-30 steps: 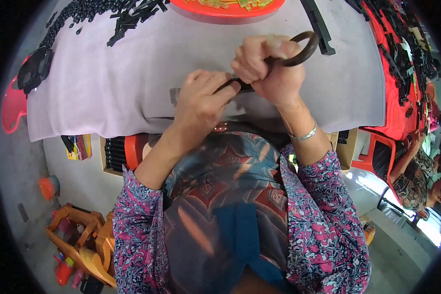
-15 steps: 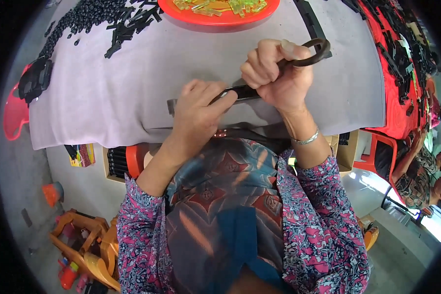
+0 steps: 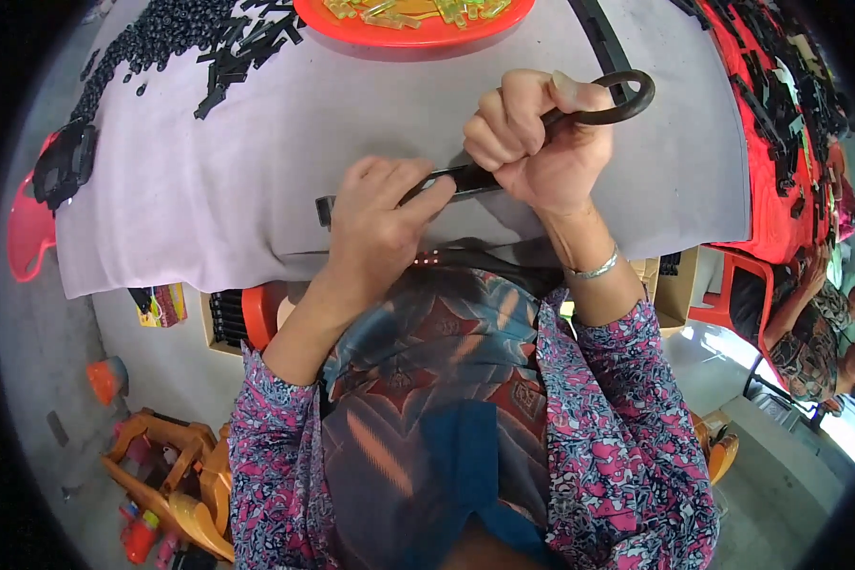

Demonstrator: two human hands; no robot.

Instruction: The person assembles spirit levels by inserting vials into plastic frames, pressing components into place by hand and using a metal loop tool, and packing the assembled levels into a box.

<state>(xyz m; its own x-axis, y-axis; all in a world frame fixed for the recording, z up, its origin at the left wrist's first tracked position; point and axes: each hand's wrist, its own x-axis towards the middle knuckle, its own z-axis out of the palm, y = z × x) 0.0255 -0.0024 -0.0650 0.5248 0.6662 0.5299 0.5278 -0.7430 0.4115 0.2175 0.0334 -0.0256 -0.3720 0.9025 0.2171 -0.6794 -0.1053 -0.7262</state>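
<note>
grey cloth over the tabletop [image 3: 209, 190], concrete floor below it, and we're looking straight down on a worker in a pink patterned top. far out past the left hand, a heap of small black parts [image 3: 161, 38] sits toward the far edge, well apart from the action. left hand [image 3: 375, 223] is down flat-ish on the cloth, fingers pinching and pressing the near end of a long black strip [image 3: 446, 180], pinning it against the tabletop. the strip runs up and to the right, straight out of that hand and into the next one. beyond both hands, a red tray [image 3: 399, 33] of pale yellow bits sits at the far edge. right hand [image 3: 532, 142] is clenched tight around the strip's upper stretch, thumb on top, and past that fist the strip curls into a loop [image 3: 627, 95] just beyond the knuckles. looks like a bending or fitting step, one hand anchoring, the other levering; my read is the next move wants a firm hold at the left end while the right fist works the curl. off beyond the right hand, a red tray of black parts [image 3: 779, 123], and another person [image 3: 807, 323] seated.
</note>
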